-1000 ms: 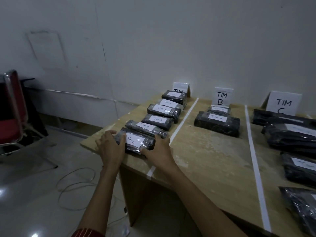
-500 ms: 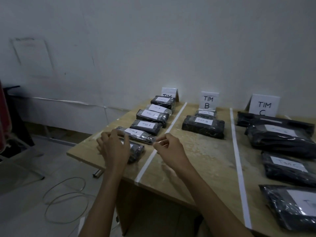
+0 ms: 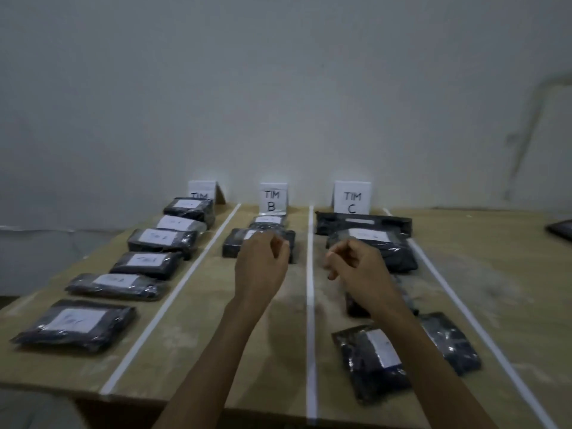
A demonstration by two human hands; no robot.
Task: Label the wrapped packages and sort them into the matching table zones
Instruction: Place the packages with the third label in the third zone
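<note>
Pale wood made up the desk [image 3: 216, 351], split by white tape lines [image 3: 310, 289] into lanes running toward the wall. Folded cards stood at the far end: a TIM B card [image 3: 273, 198] over the middle lane, a TIM C card [image 3: 352, 199] over the right lane, and a left card [image 3: 201, 190] whose letter was hidden behind a parcel. Six black wrapped left-lane packages [image 3: 162, 239] with white labels lay in a row. The nearest package [image 3: 75, 325] sat close to the front edge, its writing too blurred to read. Two parcels lay in the middle lane, the front middle package [image 3: 235, 246] partly behind the left hand [image 3: 261, 264]. Several more filled the right lane, with one skewed package [image 3: 371, 363] near the front edge, partly hidden by the right forearm.

Both hands hung in the air above the desk, either side of the central tape. The left grip was loosely curled and held nothing. The grip of the right hand [image 3: 359, 267] was likewise slack and empty.

Sorting looked close to finished. The likeliest danger, I judged, was a parcel resting in the wrong lane, since labels were hard to make out in the dim light. A low forearm could also nudge the glossy skewed package off the edge
</note>
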